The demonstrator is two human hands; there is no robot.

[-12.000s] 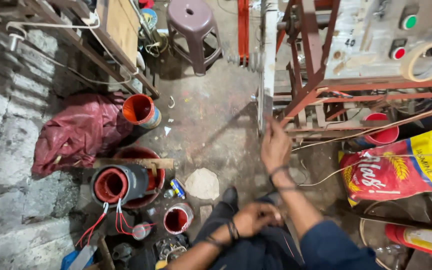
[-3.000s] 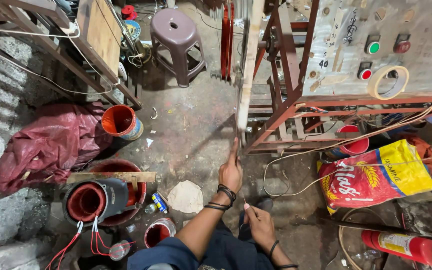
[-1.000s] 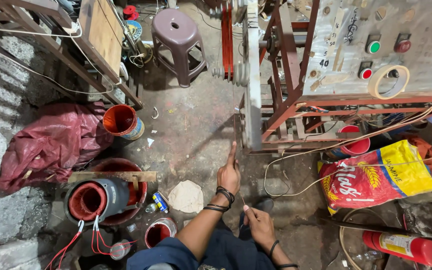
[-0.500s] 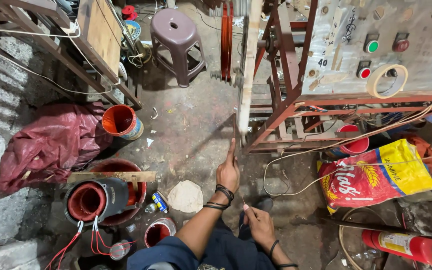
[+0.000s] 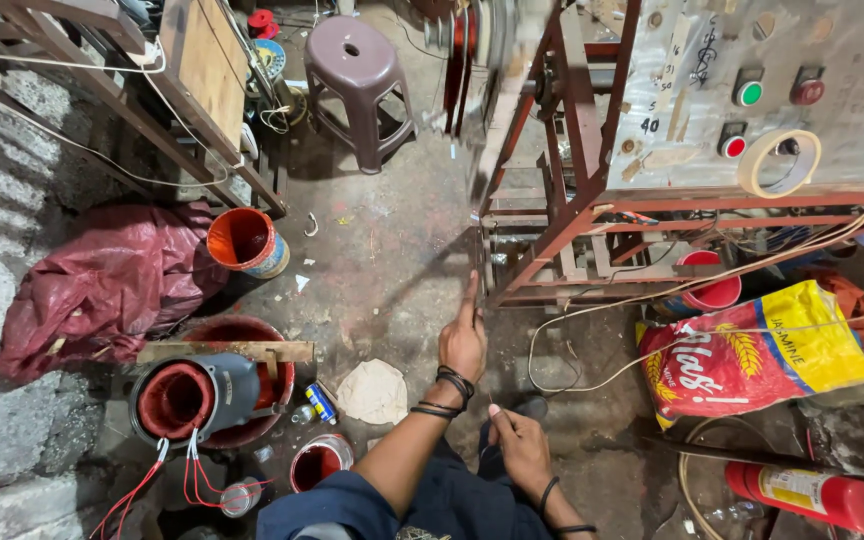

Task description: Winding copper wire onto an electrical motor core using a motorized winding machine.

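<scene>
My left hand (image 5: 464, 342), with dark bands on the wrist, is raised with the index finger pointing up along a thin wire (image 5: 478, 255). The wire runs up to a blurred, spinning pale frame (image 5: 497, 110) on the red metal machine stand (image 5: 592, 200). My right hand (image 5: 522, 445) sits lower, close to my knee, with fingertips pinched on the same thin wire. Both hands are over the stained concrete floor beside the stand's lower corner.
A grey motor housing with red windings (image 5: 187, 395) lies on a red basin at the left, with a red cloth bundle (image 5: 102, 285), an orange bucket (image 5: 242, 240) and a purple stool (image 5: 357, 80). A yellow-red sack (image 5: 762, 350) and red extinguisher (image 5: 812, 495) lie at the right.
The pale frame on the machine keeps turning and shows at a different angle in each frame. My two hands stay almost still on the wire.
</scene>
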